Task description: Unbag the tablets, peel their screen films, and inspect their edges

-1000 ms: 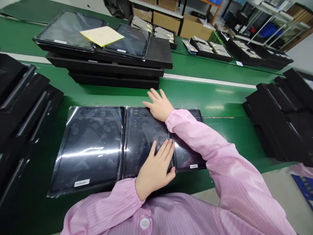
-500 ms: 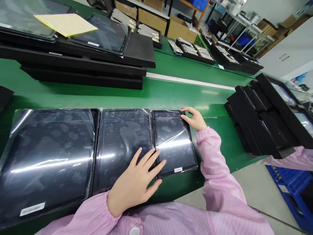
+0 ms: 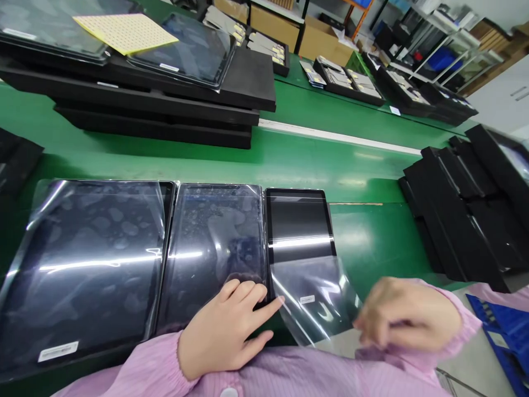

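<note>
Three dark flat panels lie side by side on the green table: a large left panel [image 3: 99,248], a middle panel [image 3: 215,237] and a smaller right panel [image 3: 300,220]. My left hand [image 3: 231,325] rests by the lower edges of the middle and right panels, index finger and thumb apart, other fingers bent, holding nothing. A clear film [image 3: 318,292] is peeled down over the lower part of the right panel, with a white label under it. Blurred by motion, my right hand [image 3: 407,317] is closed on the film's lower right corner.
A stack of black trays [image 3: 165,116] at the back left bears more panels and a yellow dotted sheet [image 3: 126,33]. More black trays [image 3: 463,215] are piled at the right. Trays of small parts [image 3: 347,80] stand at the back. Another person's pink sleeve [image 3: 500,295] shows at the right edge.
My right hand has moved from the right panel's top corner down and to the right, drawing the film off its upper part. My left hand's fingers have bent. The view has shifted slightly.
</note>
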Available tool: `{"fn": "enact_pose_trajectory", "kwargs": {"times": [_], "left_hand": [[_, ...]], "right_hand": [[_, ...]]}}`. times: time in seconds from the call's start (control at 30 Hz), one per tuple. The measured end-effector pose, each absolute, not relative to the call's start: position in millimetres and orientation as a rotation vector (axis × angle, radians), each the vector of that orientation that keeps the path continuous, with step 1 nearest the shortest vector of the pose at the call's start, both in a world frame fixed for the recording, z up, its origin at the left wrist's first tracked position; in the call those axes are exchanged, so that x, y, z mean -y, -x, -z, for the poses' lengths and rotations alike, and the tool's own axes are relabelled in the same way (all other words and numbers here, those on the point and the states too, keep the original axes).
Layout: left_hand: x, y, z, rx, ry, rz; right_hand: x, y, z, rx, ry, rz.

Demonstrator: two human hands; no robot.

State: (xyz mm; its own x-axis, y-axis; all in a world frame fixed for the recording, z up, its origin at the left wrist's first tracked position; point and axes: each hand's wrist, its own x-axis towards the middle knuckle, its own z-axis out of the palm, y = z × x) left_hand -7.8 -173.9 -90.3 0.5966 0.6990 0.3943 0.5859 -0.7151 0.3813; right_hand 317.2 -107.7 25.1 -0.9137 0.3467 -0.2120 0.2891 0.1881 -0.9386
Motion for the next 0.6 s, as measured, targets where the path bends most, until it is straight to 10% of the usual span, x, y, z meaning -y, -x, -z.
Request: {"fn": "enact_pose_trajectory", "kwargs": {"times": [0.2,0.47,0.6], "left_hand": [[172.6,8.6,88.0,-1.058,-2.612,-0.779],[167.1,11.0,94.6,-1.285,-2.879,-0.627],[167.3,8.6,95.5,-1.327,-2.906,-0.606]], "right_hand": [[112.4,-345.3,-22.7,2.134,0.061,-2.129],[71.8,-274.2,-57.4,1.687,0.962,-1.425],[34.9,-216.2,-58.3,1.688,1.116,-1.656]]}}
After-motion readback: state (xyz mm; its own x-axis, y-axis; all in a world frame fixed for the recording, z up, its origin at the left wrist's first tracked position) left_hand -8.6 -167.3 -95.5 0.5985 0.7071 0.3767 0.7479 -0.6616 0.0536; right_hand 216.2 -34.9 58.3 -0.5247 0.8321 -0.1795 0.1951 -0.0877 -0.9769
